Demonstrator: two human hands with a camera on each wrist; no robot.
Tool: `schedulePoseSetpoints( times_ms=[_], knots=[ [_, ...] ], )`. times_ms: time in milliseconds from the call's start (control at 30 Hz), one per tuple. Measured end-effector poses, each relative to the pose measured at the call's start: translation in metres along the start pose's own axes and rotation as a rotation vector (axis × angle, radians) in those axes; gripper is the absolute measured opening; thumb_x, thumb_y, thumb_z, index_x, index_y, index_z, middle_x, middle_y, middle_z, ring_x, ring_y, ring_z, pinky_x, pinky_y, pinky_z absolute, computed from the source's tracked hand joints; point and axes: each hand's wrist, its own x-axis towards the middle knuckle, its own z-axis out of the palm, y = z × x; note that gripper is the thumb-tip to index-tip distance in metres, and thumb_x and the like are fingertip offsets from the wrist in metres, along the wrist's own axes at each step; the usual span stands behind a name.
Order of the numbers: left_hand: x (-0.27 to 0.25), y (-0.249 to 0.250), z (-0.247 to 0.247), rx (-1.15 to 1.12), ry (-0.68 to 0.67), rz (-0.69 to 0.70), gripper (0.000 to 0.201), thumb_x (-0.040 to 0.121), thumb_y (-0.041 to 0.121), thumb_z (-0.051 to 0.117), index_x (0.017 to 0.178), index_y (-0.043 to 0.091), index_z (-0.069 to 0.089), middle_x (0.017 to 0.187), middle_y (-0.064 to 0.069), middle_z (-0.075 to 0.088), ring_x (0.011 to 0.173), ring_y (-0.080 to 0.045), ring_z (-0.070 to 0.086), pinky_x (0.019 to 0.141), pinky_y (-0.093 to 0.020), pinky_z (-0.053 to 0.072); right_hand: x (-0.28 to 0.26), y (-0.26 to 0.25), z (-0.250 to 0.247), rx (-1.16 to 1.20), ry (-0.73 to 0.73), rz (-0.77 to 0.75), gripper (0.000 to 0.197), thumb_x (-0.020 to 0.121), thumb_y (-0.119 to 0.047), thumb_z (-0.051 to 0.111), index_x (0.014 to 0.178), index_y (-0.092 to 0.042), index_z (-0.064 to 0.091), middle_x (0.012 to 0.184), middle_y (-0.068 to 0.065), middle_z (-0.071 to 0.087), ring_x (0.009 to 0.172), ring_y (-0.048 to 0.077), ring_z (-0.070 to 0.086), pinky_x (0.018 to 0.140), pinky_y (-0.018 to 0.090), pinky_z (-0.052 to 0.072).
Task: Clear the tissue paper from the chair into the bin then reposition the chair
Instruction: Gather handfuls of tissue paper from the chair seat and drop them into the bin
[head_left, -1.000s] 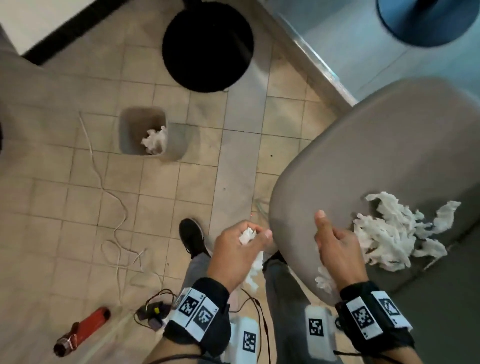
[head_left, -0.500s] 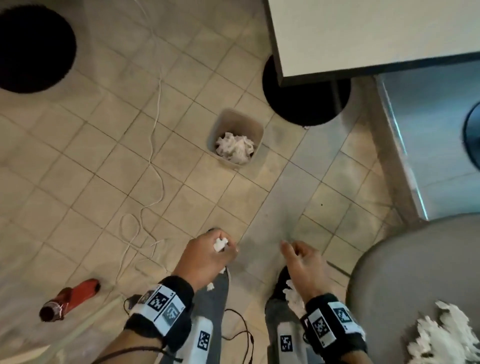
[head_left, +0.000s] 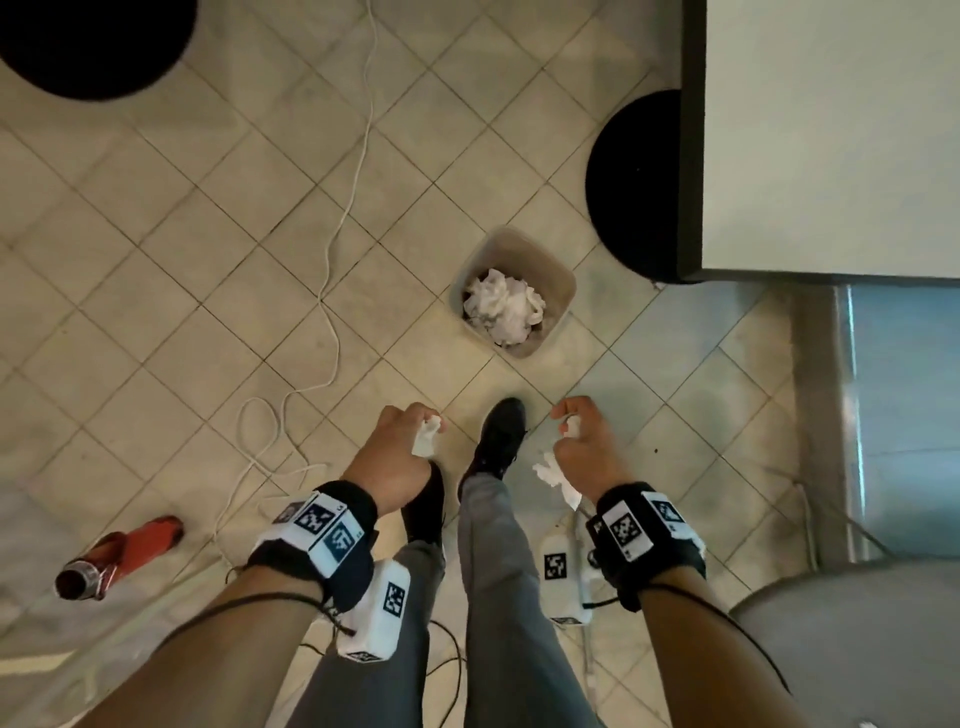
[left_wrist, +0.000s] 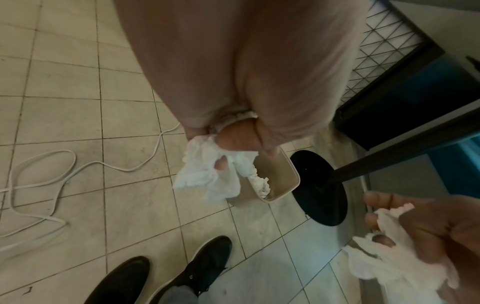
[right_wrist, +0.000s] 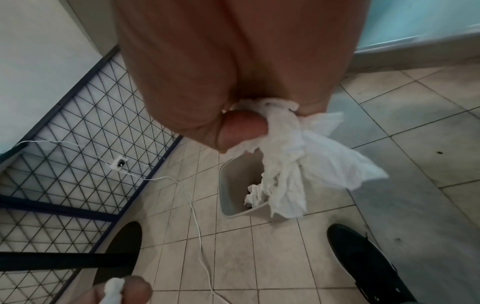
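My left hand (head_left: 402, 441) grips a wad of white tissue paper (head_left: 425, 441), which shows hanging from the curled fingers in the left wrist view (left_wrist: 207, 179). Another crumpled tissue (head_left: 556, 475) is held in my right hand (head_left: 584, 441), and it dangles below the thumb in the right wrist view (right_wrist: 298, 156). Both hands hover above the tiled floor, short of the beige bin (head_left: 550, 270), which holds crumpled tissue (head_left: 504, 306). The grey chair seat (head_left: 857, 639) is at the lower right, behind the right forearm.
A white table (head_left: 831, 130) with a round black base (head_left: 634, 187) stands right of the bin. A white cable (head_left: 332, 249) loops across the tiles at left, near a red bottle (head_left: 119, 551). My black shoes (head_left: 498, 436) are below the hands.
The view has swung from the chair to the bin. Both hands, each holding tissue, have left the chair seat and moved forward toward the bin, which now lies closer ahead.
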Motion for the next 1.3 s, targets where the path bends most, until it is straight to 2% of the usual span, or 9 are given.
schedulePoseSetpoints(
  times_ms=[267, 400, 533, 633, 833, 933, 1100, 1200, 1300],
  knots=[
    [0.069, 0.047, 0.003, -0.026, 0.150, 0.004, 0.065, 0.083, -0.001, 0.055, 0.143, 0.020, 0.039, 0.134, -0.011, 0.043, 0.120, -0.030, 0.048, 0.092, -0.029, 0.037, 0.074, -0.020, -0.005, 0.058, 0.087, 0.025, 0.044, 0.080, 0.005, 0.054, 0.114, -0.024, 0.054, 0.109, 0.004, 0.062, 0.096, 0.024, 0.060, 0.084, 0.036, 0.052],
    [0.116, 0.061, 0.002, -0.013, 0.210, 0.039, 0.064, 0.084, 0.008, 0.060, 0.142, 0.024, 0.037, 0.128, -0.010, 0.050, 0.116, -0.030, 0.052, 0.096, -0.037, 0.044, 0.111, -0.028, 0.001, 0.078, 0.130, 0.001, 0.052, 0.079, 0.002, 0.063, 0.122, -0.024, 0.052, 0.110, 0.001, 0.054, 0.081, 0.016, 0.057, 0.057, 0.018, 0.045],
    [0.161, 0.070, -0.002, 0.010, 0.279, 0.131, 0.064, 0.083, 0.014, 0.062, 0.141, 0.023, 0.037, 0.126, -0.012, 0.055, 0.111, -0.034, 0.056, 0.093, -0.043, 0.049, 0.150, -0.038, 0.005, 0.041, 0.223, -0.040, 0.054, 0.074, -0.007, 0.073, 0.120, -0.024, 0.050, 0.123, 0.006, 0.050, 0.102, 0.023, 0.054, 0.080, 0.028, 0.047],
    [0.200, 0.067, -0.005, -0.012, 0.311, 0.187, 0.068, 0.081, 0.013, 0.063, 0.142, 0.026, 0.035, 0.130, -0.014, 0.055, 0.110, -0.037, 0.057, 0.091, -0.048, 0.051, 0.184, -0.041, 0.014, -0.002, 0.229, -0.062, 0.052, 0.074, -0.012, 0.076, 0.118, -0.021, 0.049, 0.120, 0.007, 0.057, 0.103, 0.024, 0.057, 0.081, 0.030, 0.046],
    [0.268, 0.052, 0.005, 0.014, 0.349, 0.256, 0.062, 0.082, 0.008, 0.060, 0.139, 0.025, 0.040, 0.131, -0.011, 0.052, 0.111, -0.028, 0.055, 0.083, -0.033, 0.044, 0.241, -0.038, 0.034, -0.047, 0.206, -0.061, 0.050, 0.077, -0.019, 0.078, 0.120, -0.023, 0.054, 0.112, 0.001, 0.063, 0.100, 0.019, 0.060, 0.079, 0.026, 0.046],
    [0.296, 0.046, 0.012, 0.085, 0.304, 0.260, 0.058, 0.084, 0.012, 0.059, 0.138, 0.026, 0.043, 0.138, -0.008, 0.048, 0.118, -0.024, 0.050, 0.090, -0.027, 0.038, 0.263, -0.034, 0.041, -0.061, 0.197, -0.057, 0.050, 0.080, -0.017, 0.077, 0.125, -0.023, 0.054, 0.115, 0.001, 0.061, 0.101, 0.017, 0.058, 0.084, 0.026, 0.047],
    [0.314, 0.043, 0.012, 0.088, 0.199, 0.177, 0.075, 0.082, 0.015, 0.069, 0.147, 0.027, 0.034, 0.150, -0.010, 0.039, 0.132, -0.033, 0.044, 0.103, -0.038, 0.041, 0.285, -0.024, 0.047, -0.197, 0.101, -0.014, 0.062, 0.079, -0.022, 0.073, 0.135, -0.035, 0.049, 0.139, 0.003, 0.050, 0.120, 0.028, 0.055, 0.101, 0.046, 0.048],
    [0.309, 0.043, 0.009, 0.102, 0.187, 0.181, 0.069, 0.084, 0.022, 0.064, 0.147, 0.025, 0.036, 0.152, -0.010, 0.038, 0.134, -0.035, 0.042, 0.106, -0.040, 0.041, 0.277, -0.019, 0.043, -0.226, 0.087, -0.015, 0.064, 0.082, -0.028, 0.069, 0.140, -0.039, 0.044, 0.142, 0.003, 0.046, 0.121, 0.029, 0.054, 0.097, 0.037, 0.045],
    [0.288, 0.037, 0.001, 0.070, 0.211, 0.134, 0.058, 0.087, 0.024, 0.060, 0.143, 0.028, 0.043, 0.147, -0.007, 0.045, 0.126, -0.033, 0.050, 0.102, -0.041, 0.046, 0.251, -0.010, 0.038, -0.167, 0.035, -0.008, 0.055, 0.084, -0.030, 0.064, 0.136, -0.040, 0.049, 0.132, -0.001, 0.060, 0.115, 0.024, 0.060, 0.092, 0.033, 0.046]
  ],
)
